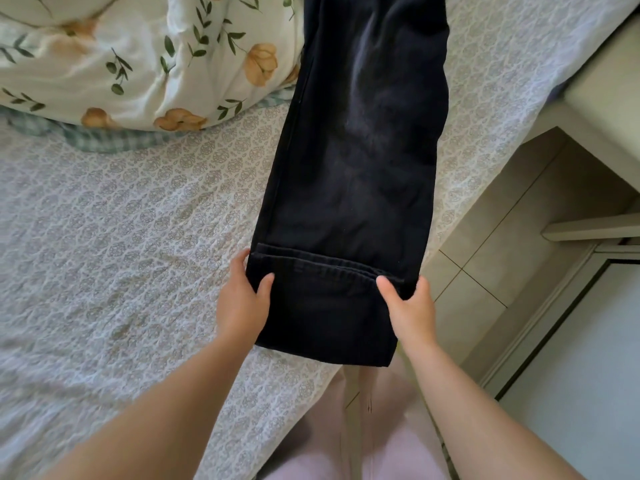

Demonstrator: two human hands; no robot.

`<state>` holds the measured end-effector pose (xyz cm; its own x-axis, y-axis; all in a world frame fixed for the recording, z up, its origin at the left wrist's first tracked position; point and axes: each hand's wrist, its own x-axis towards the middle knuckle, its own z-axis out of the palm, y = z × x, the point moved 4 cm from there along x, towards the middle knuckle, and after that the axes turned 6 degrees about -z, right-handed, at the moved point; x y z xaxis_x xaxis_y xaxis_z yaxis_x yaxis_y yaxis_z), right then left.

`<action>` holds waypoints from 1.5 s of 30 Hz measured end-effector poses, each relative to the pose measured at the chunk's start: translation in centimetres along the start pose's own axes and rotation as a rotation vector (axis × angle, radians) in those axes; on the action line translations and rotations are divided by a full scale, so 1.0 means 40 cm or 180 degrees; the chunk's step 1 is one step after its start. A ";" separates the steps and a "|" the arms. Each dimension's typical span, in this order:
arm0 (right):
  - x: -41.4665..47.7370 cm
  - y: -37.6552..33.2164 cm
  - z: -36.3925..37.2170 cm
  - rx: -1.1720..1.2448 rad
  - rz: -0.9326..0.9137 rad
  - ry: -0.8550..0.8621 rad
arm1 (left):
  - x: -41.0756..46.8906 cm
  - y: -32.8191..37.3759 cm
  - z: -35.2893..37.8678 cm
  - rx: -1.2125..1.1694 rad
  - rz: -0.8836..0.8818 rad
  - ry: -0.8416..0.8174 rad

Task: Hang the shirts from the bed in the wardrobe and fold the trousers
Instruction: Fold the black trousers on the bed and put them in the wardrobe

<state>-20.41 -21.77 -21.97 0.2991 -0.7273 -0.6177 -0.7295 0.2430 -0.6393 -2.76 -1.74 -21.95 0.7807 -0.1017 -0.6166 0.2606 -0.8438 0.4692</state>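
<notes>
The left hand (242, 301) and right hand (412, 308) each close their grip on one side of the folded near end of the black trousers (356, 150), thumbs on top, fingers mostly hidden under the cloth. The trousers stretch away from the hands along the bed (104, 237), beside a floral duvet (121, 64), their far end cut off at the frame's top.

Trousers (360, 150) cut off by top edge; fingers of both hands hidden under folded hem.
</notes>
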 end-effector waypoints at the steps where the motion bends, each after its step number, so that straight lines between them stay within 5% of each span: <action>1: -0.008 0.017 0.004 -0.0150 0.0077 -0.0018 | -0.017 -0.010 -0.002 -0.0015 0.0098 -0.0010; 6: -0.012 0.020 -0.018 -0.0122 0.0089 0.0155 | -0.041 0.013 -0.032 -0.0214 0.0478 -0.0227; 10: -0.024 0.021 -0.061 -0.0207 0.0227 0.0562 | -0.012 0.002 -0.060 0.0424 0.0539 -0.0142; 12: -0.033 -0.001 -0.089 -0.1047 -0.0671 0.0917 | -0.007 -0.010 -0.077 0.1209 0.0783 0.0108; 16: -0.074 -0.021 -0.062 -0.3043 -0.3632 0.0412 | -0.009 -0.001 -0.074 0.2917 0.2861 0.0196; 19: -0.071 0.017 -0.044 -0.4318 -0.4169 -0.0337 | 0.027 -0.031 -0.062 0.3997 0.3124 -0.0407; 22: -0.037 0.052 -0.039 -0.5224 -0.3735 -0.0838 | 0.073 -0.027 -0.061 0.4588 0.3187 -0.0574; 26: -0.004 0.078 -0.029 -0.5429 -0.3478 -0.1146 | 0.092 -0.020 -0.055 0.4739 0.3207 -0.0780; 31: -0.008 0.037 -0.030 -0.4563 -0.3869 -0.0763 | 0.091 -0.020 -0.055 0.4358 0.3013 -0.0990; 35: -0.004 -0.012 -0.052 -0.3464 -0.3825 -0.0987 | 0.070 0.035 -0.059 0.3076 0.2679 -0.1316; 38: 0.018 -0.030 -0.058 -0.2138 -0.2590 -0.1357 | 0.063 0.079 -0.060 0.2089 0.1852 -0.1202; 42: 0.081 -0.071 -0.071 -0.0208 -0.0205 -0.0989 | 0.074 0.123 -0.070 0.0404 0.0692 -0.0817; 45: 0.135 -0.103 -0.086 0.0284 0.0410 -0.0870 | 0.113 0.155 -0.083 -0.0238 0.0328 -0.0478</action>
<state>-17.92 -28.89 -21.11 0.3708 -0.4903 -0.7887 -0.7189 0.3861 -0.5780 4.28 -5.66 -19.73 0.7133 -0.2678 -0.6477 0.2295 -0.7839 0.5769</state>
